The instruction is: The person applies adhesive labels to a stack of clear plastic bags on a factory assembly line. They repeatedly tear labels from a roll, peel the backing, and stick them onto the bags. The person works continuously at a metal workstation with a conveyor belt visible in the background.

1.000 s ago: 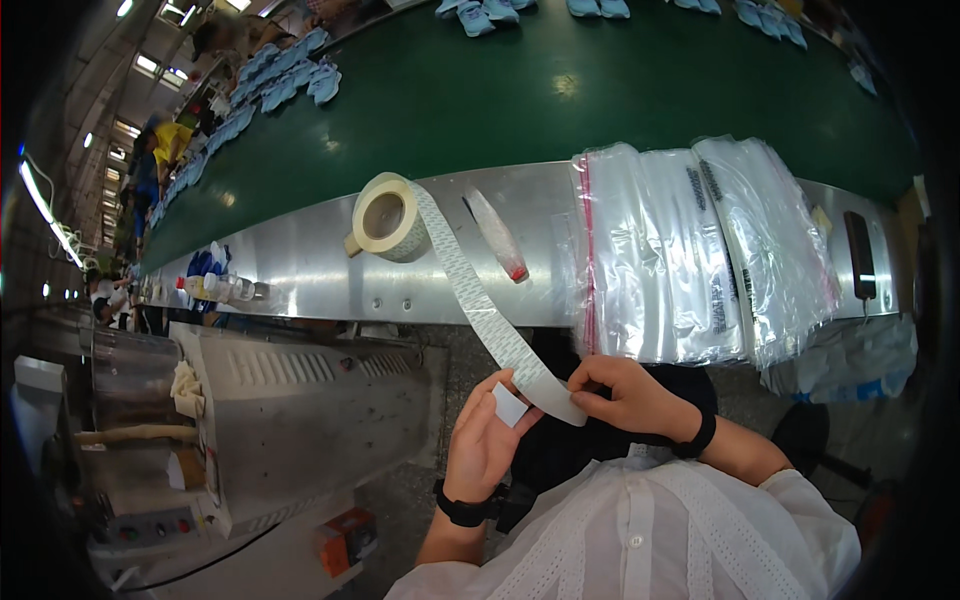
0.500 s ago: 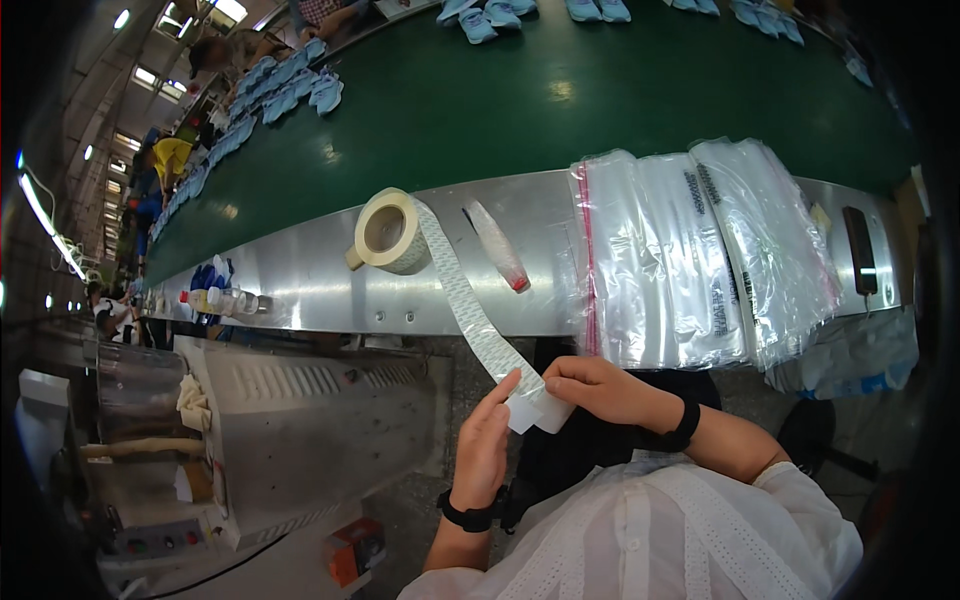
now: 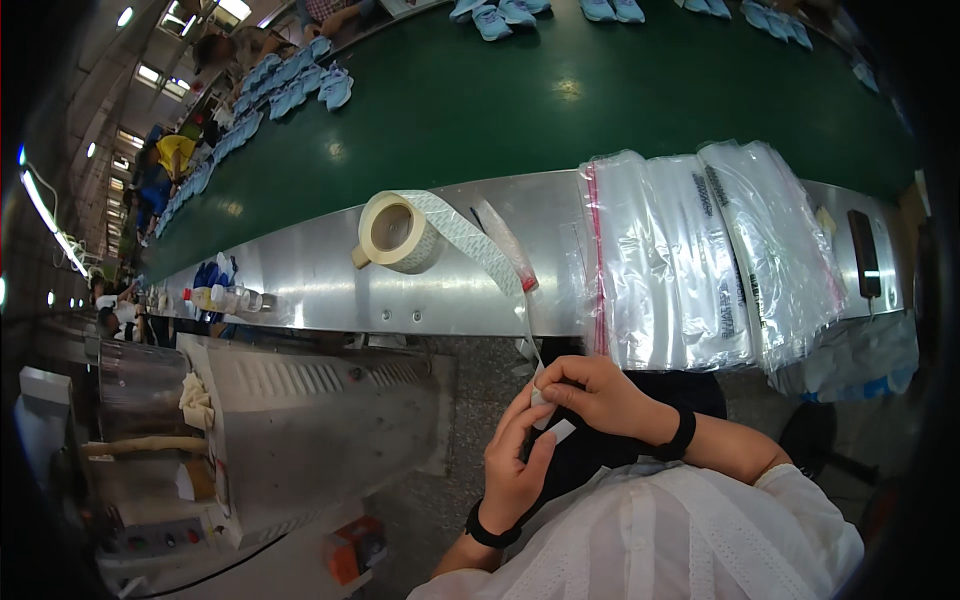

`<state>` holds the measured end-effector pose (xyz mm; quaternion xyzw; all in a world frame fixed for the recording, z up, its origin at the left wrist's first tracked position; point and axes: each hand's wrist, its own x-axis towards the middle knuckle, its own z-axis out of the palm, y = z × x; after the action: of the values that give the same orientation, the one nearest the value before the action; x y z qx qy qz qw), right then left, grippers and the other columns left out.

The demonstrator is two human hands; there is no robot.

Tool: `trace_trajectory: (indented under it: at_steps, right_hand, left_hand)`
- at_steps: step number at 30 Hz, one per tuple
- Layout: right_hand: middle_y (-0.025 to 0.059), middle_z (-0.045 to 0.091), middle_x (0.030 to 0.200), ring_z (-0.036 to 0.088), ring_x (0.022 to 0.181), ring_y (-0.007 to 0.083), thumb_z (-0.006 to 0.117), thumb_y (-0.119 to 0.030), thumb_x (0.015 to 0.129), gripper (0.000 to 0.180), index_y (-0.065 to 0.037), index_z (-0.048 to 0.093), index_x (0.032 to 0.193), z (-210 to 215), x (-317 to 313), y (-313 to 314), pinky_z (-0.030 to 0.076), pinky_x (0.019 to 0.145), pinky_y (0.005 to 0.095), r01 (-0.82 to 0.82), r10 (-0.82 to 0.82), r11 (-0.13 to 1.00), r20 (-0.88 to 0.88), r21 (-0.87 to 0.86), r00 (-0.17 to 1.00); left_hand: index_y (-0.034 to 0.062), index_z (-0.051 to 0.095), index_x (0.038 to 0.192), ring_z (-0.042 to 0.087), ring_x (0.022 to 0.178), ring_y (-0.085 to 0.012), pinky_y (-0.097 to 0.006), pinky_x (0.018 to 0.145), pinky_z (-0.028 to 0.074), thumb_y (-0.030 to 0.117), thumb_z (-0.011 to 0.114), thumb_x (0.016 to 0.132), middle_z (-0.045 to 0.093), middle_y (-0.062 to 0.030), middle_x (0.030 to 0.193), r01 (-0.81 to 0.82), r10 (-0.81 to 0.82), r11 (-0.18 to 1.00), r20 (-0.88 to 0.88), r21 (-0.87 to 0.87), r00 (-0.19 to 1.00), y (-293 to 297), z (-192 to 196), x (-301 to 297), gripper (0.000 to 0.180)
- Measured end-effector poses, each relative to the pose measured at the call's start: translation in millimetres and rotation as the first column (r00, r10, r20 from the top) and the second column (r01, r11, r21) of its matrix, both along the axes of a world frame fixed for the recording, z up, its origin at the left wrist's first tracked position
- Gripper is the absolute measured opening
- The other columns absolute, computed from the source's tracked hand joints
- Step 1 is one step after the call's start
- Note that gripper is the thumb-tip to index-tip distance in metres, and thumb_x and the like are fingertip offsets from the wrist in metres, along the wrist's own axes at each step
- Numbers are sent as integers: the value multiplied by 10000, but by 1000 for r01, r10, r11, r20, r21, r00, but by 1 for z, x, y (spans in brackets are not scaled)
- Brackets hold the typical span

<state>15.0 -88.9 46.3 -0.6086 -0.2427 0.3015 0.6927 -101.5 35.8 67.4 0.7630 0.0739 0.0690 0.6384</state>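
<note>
A roll of white printed labels (image 3: 390, 232) stands on the metal ledge. From it, a loose strip of labels (image 3: 468, 236) twists down over the ledge's edge to my hands. My right hand (image 3: 610, 398) pinches the strip between thumb and forefinger. Below and to the left, my left hand (image 3: 515, 470) holds the strip along its fingers, fingertips meeting the right hand's. Its thumb stands apart, close to a white end piece (image 3: 562, 431). Part of the strip between the fingers is hidden. Beside the roll lies a slim tool in clear wrapping with a red end (image 3: 507, 245).
Clear plastic bags (image 3: 665, 265) lie stacked on the ledge to the right, with a dark phone-like object (image 3: 862, 253) beyond. Bottles (image 3: 235, 299) stand left. Blue shoes (image 3: 335, 88) sit on the green belt (image 3: 460, 115). A metal machine (image 3: 310, 430) stands lower left; people work far left.
My left hand has turned and moved right, closer to the right hand. The strip has twisted edge-on near my hands and now crosses the wrapped tool.
</note>
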Motion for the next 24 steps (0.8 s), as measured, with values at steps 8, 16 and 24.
trace_trajectory:
  at_steps: [8,16,24]
  right_hand:
    - [82,593,665,551,575,142,622,-176,830,191,7,584,788,6,3,3,448,558,273,88,-64,964,101,-252,993]
    - [57,580,678,534,604,106,616,-143,835,153,-4,584,780,5,-1,-4,434,562,261,99,-96,980,25,-175,995]
    - [99,602,751,593,712,282,639,-241,823,200,-43,608,812,15,21,-64,465,629,371,408,-119,797,547,-444,828]
  left_hand:
    - [-52,519,1184,497,1173,-214,-317,983,400,-17,498,876,478,-168,1288,-51,46,976,-25,-211,999,1,-4,-2,311]
    - [-114,412,1280,506,1107,-223,-351,982,369,232,436,942,515,-175,1207,-219,178,841,-129,-496,976,8,7,6,484]
    - [-86,353,1348,494,1163,-258,-360,999,355,171,416,906,446,-189,1322,-136,179,947,126,-293,976,14,9,36,514]
